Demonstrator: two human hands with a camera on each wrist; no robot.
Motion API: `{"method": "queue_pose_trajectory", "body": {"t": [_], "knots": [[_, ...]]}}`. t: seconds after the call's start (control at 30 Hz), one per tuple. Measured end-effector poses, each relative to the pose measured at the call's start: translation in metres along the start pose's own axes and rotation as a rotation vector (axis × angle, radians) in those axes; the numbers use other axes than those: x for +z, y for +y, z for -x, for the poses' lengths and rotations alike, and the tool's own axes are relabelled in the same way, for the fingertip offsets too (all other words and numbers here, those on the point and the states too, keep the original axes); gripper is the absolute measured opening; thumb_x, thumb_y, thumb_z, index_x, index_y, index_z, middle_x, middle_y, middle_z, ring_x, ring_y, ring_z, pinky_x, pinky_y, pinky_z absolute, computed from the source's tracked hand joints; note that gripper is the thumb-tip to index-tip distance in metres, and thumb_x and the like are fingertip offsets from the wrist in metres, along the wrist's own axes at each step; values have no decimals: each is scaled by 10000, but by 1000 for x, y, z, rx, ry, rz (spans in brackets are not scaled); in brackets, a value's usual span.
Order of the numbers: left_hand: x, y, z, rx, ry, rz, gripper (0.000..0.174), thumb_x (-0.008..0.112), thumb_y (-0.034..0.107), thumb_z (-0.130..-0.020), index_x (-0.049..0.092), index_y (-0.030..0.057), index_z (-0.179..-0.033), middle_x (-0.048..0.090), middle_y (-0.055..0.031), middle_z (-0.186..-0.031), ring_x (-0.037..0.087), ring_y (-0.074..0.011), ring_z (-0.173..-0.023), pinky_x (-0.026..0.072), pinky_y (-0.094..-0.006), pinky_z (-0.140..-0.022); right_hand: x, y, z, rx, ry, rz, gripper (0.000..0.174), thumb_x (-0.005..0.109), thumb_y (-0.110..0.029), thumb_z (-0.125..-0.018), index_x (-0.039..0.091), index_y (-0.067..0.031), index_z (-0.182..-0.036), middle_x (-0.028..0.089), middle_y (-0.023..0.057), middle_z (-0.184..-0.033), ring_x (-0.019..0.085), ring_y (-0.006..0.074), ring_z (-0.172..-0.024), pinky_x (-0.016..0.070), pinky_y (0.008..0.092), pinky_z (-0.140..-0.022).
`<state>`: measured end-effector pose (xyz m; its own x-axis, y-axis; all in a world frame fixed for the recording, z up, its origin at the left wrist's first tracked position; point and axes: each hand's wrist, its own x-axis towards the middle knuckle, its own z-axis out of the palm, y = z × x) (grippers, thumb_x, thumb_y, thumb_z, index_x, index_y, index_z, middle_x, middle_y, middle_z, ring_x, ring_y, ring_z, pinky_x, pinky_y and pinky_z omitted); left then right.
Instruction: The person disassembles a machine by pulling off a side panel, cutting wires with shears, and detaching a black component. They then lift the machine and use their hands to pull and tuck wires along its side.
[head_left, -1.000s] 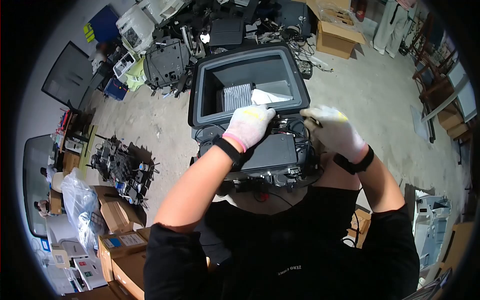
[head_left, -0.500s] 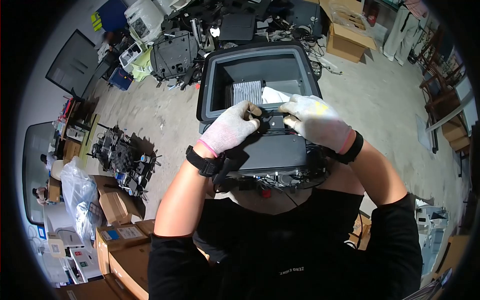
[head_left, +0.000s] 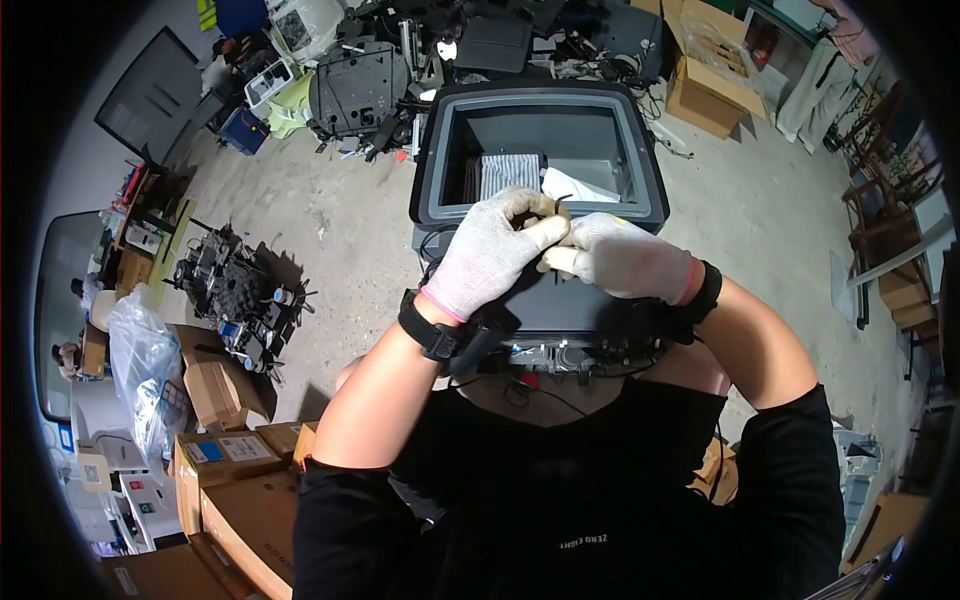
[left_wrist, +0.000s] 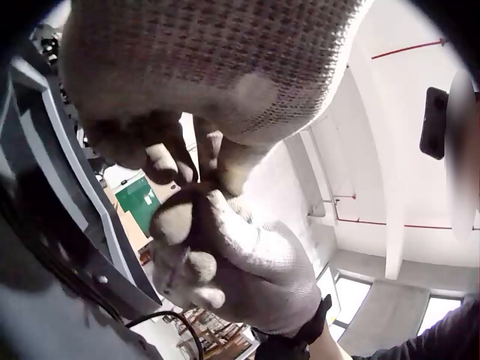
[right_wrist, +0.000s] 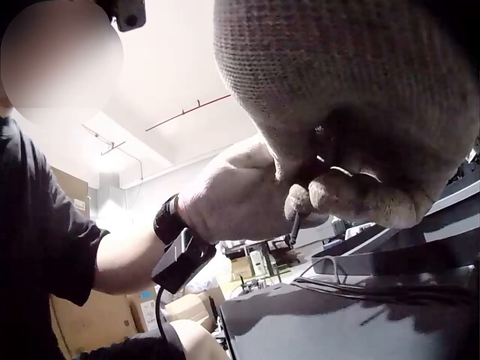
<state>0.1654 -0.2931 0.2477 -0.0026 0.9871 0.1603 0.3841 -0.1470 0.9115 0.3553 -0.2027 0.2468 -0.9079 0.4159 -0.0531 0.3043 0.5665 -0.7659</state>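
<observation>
Both gloved hands meet above a dark grey flat panel (head_left: 575, 312) on the near side of a black open-topped box (head_left: 428, 165). The left hand (head_left: 490, 250) has thumb and fingers pinched together at the tips. Against it, the right hand (head_left: 632, 262) pinches with curled fingers. A thin black cable-like piece (right_wrist: 294, 229) pokes out from between their fingertips; most of it is hidden by the gloves. Inside the box lie a grey pleated block (head_left: 508, 176) and a white sheet (head_left: 572, 186). Loose black cables (right_wrist: 360, 295) run along the panel near the box.
Exposed connectors and wires (head_left: 560, 358) line the unit's near edge. On the floor to the left stands a black mechanical assembly (head_left: 235, 285). Cardboard boxes (head_left: 240, 500) sit at the lower left, another carton (head_left: 712, 95) at the back right. Dismantled parts (head_left: 360, 90) are heaped behind.
The right hand came in from the right side of the unit to the left hand. Both then rose together off the cable area, with a thin black piece now showing at their fingertips.
</observation>
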Motion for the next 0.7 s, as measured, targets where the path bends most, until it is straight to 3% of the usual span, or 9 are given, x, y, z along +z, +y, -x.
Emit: {"method": "queue_pose_trajectory", "body": {"t": [0.03, 0.1, 0.17, 0.23, 0.3, 0.33, 0.47, 0.57, 0.7], "knots": [[3, -3, 0, 51, 66, -127, 240, 714, 211, -965, 705, 3, -1085, 741, -105, -948, 699, -182, -870, 550, -318, -831, -1, -3, 2, 22, -64, 39, 335, 627, -305, -1014, 709, 20, -1029, 691, 182, -848, 672, 320, -840, 511, 406, -790], [2, -8, -4, 85, 67, -301, 213, 715, 207, -956, 706, 17, -1053, 731, -133, -914, 705, -239, -850, 552, -346, -808, -5, 6, 4, -57, 35, 237, 304, 621, -279, -1002, 720, 5, -1045, 700, 195, -945, 676, 353, -924, 519, 422, -843], [1, -23, -11, 209, 27, -678, 187, 713, 229, -926, 707, 52, -985, 690, -182, -849, 682, -390, -817, 546, -458, -752, -20, 15, 4, 10, 355, 429, 289, 622, -268, -976, 735, -12, -1049, 694, 194, -1030, 664, 373, -1005, 522, 444, -895], [3, -42, -25, 289, -124, -870, 199, 710, 259, -909, 727, 68, -965, 702, -148, -842, 683, -365, -847, 527, -479, -757, -25, 27, 2, -48, 429, 415, 277, 631, -268, -944, 748, -35, -1034, 684, 175, -1074, 655, 369, -1046, 520, 451, -920], [7, -49, -34, 357, -106, -935, 191, 712, 265, -901, 736, 83, -954, 705, -130, -847, 676, -347, -860, 516, -469, -767, -27, 31, -3, -68, 172, 481, 255, 630, -262, -938, 760, -65, -1034, 689, 160, -1075, 661, 368, -1032, 520, 457, -920], [10, -52, -39, 425, -89, -998, 182, 715, 271, -893, 746, 98, -943, 708, -112, -852, 668, -330, -872, 504, -459, -777, -20, 44, -7, -91, 150, 535, 213, 659, -230, -919, 753, -56, -997, 675, 150, -995, 659, 346, -983, 518, 438, -905], [13, -53, -45, 443, -127, -1020, 158, 714, 270, -893, 764, 124, -926, 708, -79, -869, 651, -296, -913, 485, -439, -807, -10, 51, -12, -54, 109, 609, 163, 660, -221, -924, 718, -73, -891, 680, 126, -977, 649, 349, -970, 506, 465, -873], [13, -53, -45, 372, -143, -1012, 158, 713, 277, -891, 779, 136, -918, 703, -68, -885, 643, -288, -914, 483, -433, -810, -10, 59, -11, -124, 199, 633, 161, 660, -222, -925, 721, -73, -917, 677, 128, -958, 651, 350, -957, 503, 470, -868], [16, -52, -41, 407, -141, -1015, 159, 723, 284, -885, 789, 142, -911, 703, -48, -909, 638, -283, -925, 484, -428, -802, -9, 65, -15, -190, 148, 587, 163, 663, -224, -923, 720, -71, -930, 675, 129, -956, 652, 353, -961, 502, 475, -864]]}}
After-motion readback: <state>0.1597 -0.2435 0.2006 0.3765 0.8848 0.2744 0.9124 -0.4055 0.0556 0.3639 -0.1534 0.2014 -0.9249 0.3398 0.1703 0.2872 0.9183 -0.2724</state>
